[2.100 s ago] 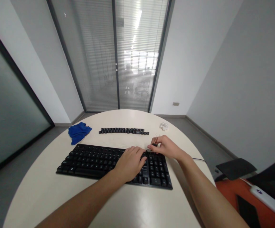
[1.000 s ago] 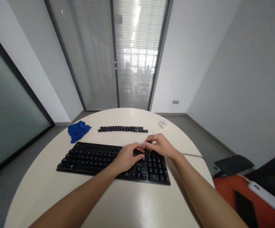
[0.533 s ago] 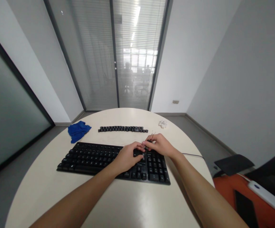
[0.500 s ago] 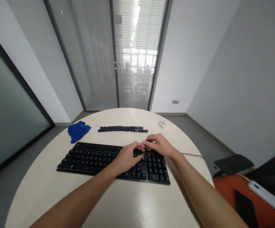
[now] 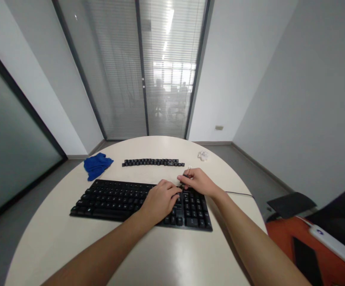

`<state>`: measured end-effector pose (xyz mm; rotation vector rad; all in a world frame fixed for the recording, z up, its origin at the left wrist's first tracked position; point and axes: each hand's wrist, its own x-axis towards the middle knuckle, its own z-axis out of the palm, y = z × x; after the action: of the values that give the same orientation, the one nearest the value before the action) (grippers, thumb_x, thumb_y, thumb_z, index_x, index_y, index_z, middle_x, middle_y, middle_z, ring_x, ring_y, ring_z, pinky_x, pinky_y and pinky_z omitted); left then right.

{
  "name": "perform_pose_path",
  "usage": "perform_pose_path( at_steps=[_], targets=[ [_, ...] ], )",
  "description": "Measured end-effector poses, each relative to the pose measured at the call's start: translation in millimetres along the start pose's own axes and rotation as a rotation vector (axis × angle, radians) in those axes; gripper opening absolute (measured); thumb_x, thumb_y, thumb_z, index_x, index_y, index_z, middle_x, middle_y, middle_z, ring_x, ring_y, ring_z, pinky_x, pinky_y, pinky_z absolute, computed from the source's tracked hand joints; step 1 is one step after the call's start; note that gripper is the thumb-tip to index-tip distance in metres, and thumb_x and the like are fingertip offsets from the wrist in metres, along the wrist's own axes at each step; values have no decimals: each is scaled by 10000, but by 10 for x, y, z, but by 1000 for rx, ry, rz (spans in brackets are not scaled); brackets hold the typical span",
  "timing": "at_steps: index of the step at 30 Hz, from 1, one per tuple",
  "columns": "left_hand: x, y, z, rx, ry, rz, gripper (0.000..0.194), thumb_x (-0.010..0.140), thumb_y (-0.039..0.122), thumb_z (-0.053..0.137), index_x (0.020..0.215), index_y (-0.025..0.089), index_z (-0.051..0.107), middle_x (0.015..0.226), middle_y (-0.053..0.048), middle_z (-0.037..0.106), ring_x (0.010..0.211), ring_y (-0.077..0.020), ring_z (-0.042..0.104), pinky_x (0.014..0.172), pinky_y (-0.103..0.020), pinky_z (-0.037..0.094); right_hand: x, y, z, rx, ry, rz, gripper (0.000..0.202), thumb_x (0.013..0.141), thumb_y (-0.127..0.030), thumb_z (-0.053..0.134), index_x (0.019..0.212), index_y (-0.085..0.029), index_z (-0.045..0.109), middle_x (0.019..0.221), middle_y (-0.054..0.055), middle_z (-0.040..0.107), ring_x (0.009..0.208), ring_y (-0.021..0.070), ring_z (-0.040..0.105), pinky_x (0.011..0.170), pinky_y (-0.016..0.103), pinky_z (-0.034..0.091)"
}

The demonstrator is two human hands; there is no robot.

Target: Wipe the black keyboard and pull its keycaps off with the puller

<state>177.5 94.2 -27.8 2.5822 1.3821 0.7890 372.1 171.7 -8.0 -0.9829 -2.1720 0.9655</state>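
Observation:
A black keyboard (image 5: 112, 198) lies on the round cream table (image 5: 166, 254). My left hand (image 5: 160, 199) rests over its right-centre part, fingers bent and close together; what they may hold is hidden. My right hand (image 5: 197, 181) is at the keyboard's top edge, right of the left fingertips, pinching a thin metal tool (image 5: 189, 170) whose end points down at the keys. A small dark piece shows by the right fingers, too small to make out. Beyond the keyboard stand rows of loose black keycaps (image 5: 153, 162).
A crumpled blue cloth (image 5: 97, 166) lies at the table's left edge, a crumpled white tissue (image 5: 203, 155) at the back right. A cable (image 5: 239, 194) runs off rightward. An orange chair (image 5: 282, 242) holds a white power strip (image 5: 334, 246) and a dark flat object (image 5: 307, 258).
My left thumb and fingers have drawn closer together and the hand has moved slightly left. My right hand still pinches the tool, nearly in the same place.

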Motion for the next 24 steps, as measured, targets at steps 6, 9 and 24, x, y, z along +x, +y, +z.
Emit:
perform_pose_path(
  at_steps=[6,9,24],
  targets=[
    [-13,28,26,74,39,22,188,932,190,577,1086,245,671,1122,-29,647,1053,-205,567,902,-342,527,4,6,9,-10,14,-3,458,910,-549,559,659,-174,634,558,5,652,541,144,607,586,254,445],
    [-10,26,8,9,53,1,171,919,181,593,1042,250,689,1111,-24,647,1045,-198,582,894,-328,526,5,11,21,-13,27,-2,447,906,-546,566,666,-175,638,552,-1,643,544,144,602,592,257,443],
    [129,-188,12,-808,314,-460,256,810,360,654,979,170,684,864,-54,709,815,-193,652,671,-288,551,29,-48,-47,-64,189,-191,390,1009,-465,403,974,-180,666,889,52,677,828,172,605,796,282,445]
  ],
)
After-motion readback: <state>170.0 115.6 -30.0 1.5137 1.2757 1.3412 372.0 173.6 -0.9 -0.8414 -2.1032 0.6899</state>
